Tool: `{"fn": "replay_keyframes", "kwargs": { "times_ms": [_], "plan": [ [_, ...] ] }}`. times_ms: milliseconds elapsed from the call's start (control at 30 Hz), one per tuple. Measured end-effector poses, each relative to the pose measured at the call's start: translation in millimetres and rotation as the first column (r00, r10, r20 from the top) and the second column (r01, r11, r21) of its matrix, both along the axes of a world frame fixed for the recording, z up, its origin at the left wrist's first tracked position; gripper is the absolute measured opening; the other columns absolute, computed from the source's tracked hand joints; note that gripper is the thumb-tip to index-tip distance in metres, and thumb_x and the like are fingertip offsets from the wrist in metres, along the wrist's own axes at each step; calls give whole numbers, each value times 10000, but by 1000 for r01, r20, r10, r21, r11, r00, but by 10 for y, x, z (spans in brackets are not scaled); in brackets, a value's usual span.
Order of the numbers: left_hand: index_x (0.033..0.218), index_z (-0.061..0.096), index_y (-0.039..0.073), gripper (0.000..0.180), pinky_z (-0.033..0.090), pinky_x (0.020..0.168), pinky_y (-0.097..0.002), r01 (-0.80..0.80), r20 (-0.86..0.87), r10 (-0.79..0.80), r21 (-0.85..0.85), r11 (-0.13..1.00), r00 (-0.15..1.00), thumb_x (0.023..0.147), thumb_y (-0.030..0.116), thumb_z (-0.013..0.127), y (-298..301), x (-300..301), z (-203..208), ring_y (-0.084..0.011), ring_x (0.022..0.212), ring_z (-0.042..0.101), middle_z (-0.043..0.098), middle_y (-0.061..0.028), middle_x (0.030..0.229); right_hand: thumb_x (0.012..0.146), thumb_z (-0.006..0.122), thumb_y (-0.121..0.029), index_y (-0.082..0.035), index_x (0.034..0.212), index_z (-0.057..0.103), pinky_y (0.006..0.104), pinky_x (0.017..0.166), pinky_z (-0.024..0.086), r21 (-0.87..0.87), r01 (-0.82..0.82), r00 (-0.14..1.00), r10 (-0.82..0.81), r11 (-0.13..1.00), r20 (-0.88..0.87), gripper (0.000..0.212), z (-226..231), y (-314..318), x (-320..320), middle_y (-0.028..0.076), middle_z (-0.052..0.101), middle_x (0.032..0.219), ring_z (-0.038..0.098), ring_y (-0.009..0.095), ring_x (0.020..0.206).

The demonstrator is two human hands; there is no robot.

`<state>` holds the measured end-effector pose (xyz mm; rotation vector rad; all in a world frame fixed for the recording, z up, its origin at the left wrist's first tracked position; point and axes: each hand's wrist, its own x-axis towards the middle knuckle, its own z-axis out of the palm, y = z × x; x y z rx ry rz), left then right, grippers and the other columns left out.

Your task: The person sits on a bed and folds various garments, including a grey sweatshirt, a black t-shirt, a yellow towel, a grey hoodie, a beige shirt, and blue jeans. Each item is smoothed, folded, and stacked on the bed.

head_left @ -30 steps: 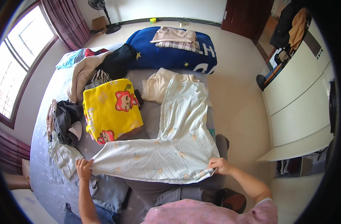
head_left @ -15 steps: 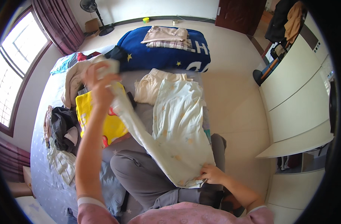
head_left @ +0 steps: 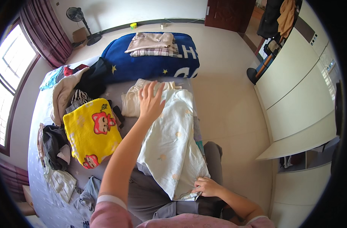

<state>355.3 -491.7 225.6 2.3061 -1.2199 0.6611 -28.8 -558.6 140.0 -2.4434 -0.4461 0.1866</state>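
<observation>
Pale mint pajama pants [head_left: 169, 140] with small printed motifs lie lengthwise before me, from my lap to the middle of the bed. One leg lies over the other. My left hand [head_left: 150, 102] is over their far left edge, fingers spread and holding nothing. Whether its palm touches the cloth I cannot tell. At the near end, my right hand [head_left: 207, 187] pinches the hem at its right corner. A crumpled cream garment [head_left: 131, 100] lies just beyond, partly behind my left hand.
Left of the pants is a folded yellow cloth [head_left: 82, 129] with cartoon figures. Dark clothes [head_left: 53, 142] and other garments lie along the bed's left side. At the far end, a blue blanket [head_left: 143, 68] bears folded clothes [head_left: 150, 41]. Light cabinets [head_left: 295, 76] stand right.
My left hand has brought the lifted pants leg rightward, laid it over the other leg and let go. My right hand stays at the hem. The view has shifted slightly.
</observation>
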Motion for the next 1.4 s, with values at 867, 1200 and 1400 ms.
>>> {"fn": "replay_keyframes", "kwargs": {
  "times_ms": [867,1200,1400],
  "plan": [
    [1279,312,143,462,459,702,-455,-172,-793,-110,-262,950,600,863,161,514,1368,-964,-1005,-433,775,595,603,-258,863,830,643,-223,-38,1092,551,277,794,440,510,782,620,-532,358,-577,333,-181,-768,1735,49,610,990,557,122,883],
    [1011,592,85,284,485,660,-416,164,-347,-280,-328,930,895,785,-12,450,1559,-991,371,-370,718,597,614,-172,861,822,624,-135,1,1129,513,236,732,457,813,524,745,-599,255,-293,355,1557,-185,1439,34,597,971,547,86,847],
    [1031,610,116,312,480,684,-385,379,-529,-275,97,920,803,747,23,521,2195,-1917,-175,-316,753,596,609,-118,817,784,661,-129,12,1048,553,236,691,454,700,686,686,-500,199,-529,318,434,262,196,14,592,863,544,78,782]
  ]
}}
